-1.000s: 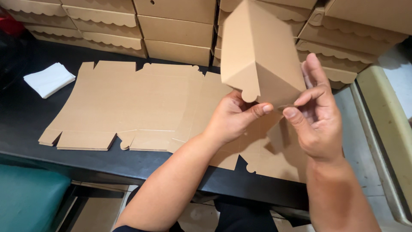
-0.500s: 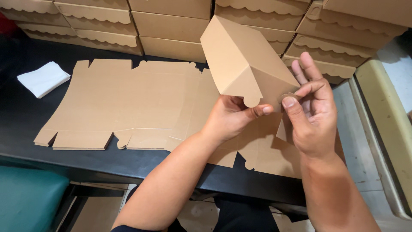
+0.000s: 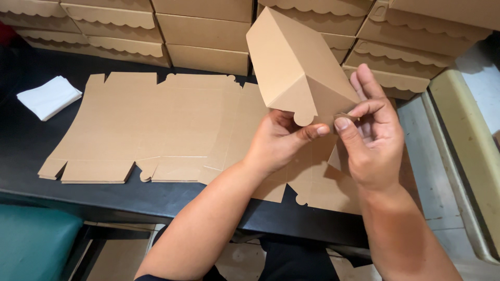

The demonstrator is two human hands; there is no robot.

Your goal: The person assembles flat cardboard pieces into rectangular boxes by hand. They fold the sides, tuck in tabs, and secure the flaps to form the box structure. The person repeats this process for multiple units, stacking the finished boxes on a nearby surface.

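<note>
A half-folded brown cardboard box (image 3: pixel 291 67) is held up above the black table (image 3: pixel 31 151), its open end tilted away from me. My left hand (image 3: pixel 281 140) grips its lower edge, thumb pressed by the scalloped flap. My right hand (image 3: pixel 372 135) pinches a small corner flap of the same box between thumb and forefinger. Under both hands lie flat, unfolded cardboard box blanks (image 3: pixel 151 125), spread across the table.
Stacks of finished brown boxes with scalloped lids (image 3: pixel 203 31) line the back of the table. A folded white cloth (image 3: pixel 49 96) lies at the far left. A teal seat (image 3: pixel 31 242) sits at lower left, a pale bench edge (image 3: pixel 469 151) at right.
The box has swung left and tilted further over. My right hand went from spread fingers alongside it to pinching a small flap at its corner.
</note>
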